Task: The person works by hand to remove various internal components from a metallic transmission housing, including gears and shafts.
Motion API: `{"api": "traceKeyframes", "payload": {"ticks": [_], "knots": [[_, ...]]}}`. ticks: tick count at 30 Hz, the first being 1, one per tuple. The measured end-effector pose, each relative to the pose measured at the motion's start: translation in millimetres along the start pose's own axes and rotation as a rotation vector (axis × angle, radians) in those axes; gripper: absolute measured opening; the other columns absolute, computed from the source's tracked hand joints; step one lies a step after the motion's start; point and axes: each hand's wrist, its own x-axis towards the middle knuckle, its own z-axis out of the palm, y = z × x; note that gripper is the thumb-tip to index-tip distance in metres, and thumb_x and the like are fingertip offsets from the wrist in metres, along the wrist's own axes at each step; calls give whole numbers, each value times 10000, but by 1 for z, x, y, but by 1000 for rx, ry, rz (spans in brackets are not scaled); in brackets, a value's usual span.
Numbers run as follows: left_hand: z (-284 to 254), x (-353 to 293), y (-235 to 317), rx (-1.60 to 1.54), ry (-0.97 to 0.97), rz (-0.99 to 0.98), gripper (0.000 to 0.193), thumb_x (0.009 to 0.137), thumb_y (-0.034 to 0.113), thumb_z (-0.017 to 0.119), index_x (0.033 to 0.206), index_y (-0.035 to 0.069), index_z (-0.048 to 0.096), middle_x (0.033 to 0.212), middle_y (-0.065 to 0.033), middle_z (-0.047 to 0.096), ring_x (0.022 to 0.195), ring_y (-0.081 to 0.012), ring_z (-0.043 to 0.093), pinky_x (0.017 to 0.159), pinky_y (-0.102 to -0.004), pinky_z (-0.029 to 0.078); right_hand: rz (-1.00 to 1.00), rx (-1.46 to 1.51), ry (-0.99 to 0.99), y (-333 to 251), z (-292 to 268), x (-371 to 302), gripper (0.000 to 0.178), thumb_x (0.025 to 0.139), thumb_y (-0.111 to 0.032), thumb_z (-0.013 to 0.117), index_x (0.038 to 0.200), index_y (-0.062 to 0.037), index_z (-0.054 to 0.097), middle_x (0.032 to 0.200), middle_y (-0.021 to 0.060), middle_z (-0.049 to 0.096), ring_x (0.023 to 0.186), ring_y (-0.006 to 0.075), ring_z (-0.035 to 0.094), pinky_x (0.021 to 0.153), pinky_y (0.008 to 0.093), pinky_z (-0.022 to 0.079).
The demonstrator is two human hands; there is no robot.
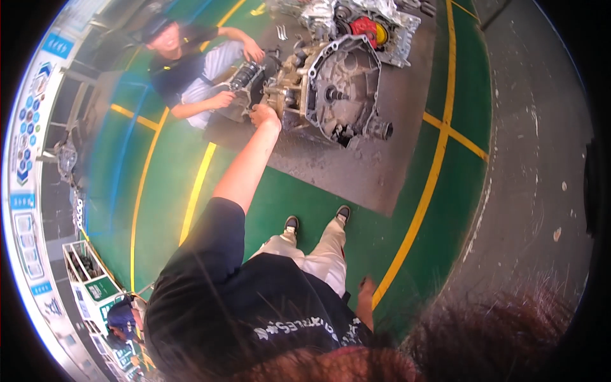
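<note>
My left arm reaches out, and my left hand [264, 116] is at the left side of a large, dirty gearbox [344, 89] with an open bell-shaped housing. Its fingers look curled in against the metal; what they grip is hidden. A co-worker [184, 70] crouches across from me, both hands on a separate housing part [238, 95] with a dark gear shaft [245, 75] beside my left hand. Low at my right side hangs my right hand [365, 293], away from the gearbox. It is small and blurred, and its fingers cannot be made out.
The gearbox rests on a grey-brown mat [375, 181] on a green floor with yellow lines [439, 153]. Behind it lies another opened metal assembly [366, 28] with red and yellow parts. Another person [124, 318] is by a white rack [89, 274] at lower left.
</note>
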Motion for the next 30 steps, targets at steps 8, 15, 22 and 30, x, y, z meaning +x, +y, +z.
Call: {"api": "traceKeyframes", "payload": {"ticks": [8,15,22,30], "knots": [[-22,-135,38,-173,-369,1075,650,1015,480,534,1426,-21,476,1438,-243,500,1343,-340,471,1145,-420,329,-426,27,-333,-294,122,41,227,959,-229,702,1055,-32,643,845,14,619,672,115,553,598,261,452],[-18,-197,34,233,-133,1379,500,1006,155,508,1492,99,407,1477,-197,463,1248,-418,529,1040,-482,428,-570,-100,-635,-386,234,-7,209,964,-184,682,1057,0,646,858,22,624,629,96,541,561,248,433],[-24,-182,53,375,-104,1457,486,919,199,632,1387,107,536,1267,-164,570,1189,-370,535,1044,-480,400,-749,-226,-814,-427,294,-59,230,1013,-218,600,1011,-9,695,745,0,608,594,73,511,547,253,411],[-26,-183,54,322,-62,1448,491,926,244,642,1395,130,549,1246,-138,572,1194,-351,517,1075,-479,362,-899,-221,-790,-490,372,-53,264,1021,-195,580,1155,-15,718,806,-7,654,627,70,544,559,257,442]]}}
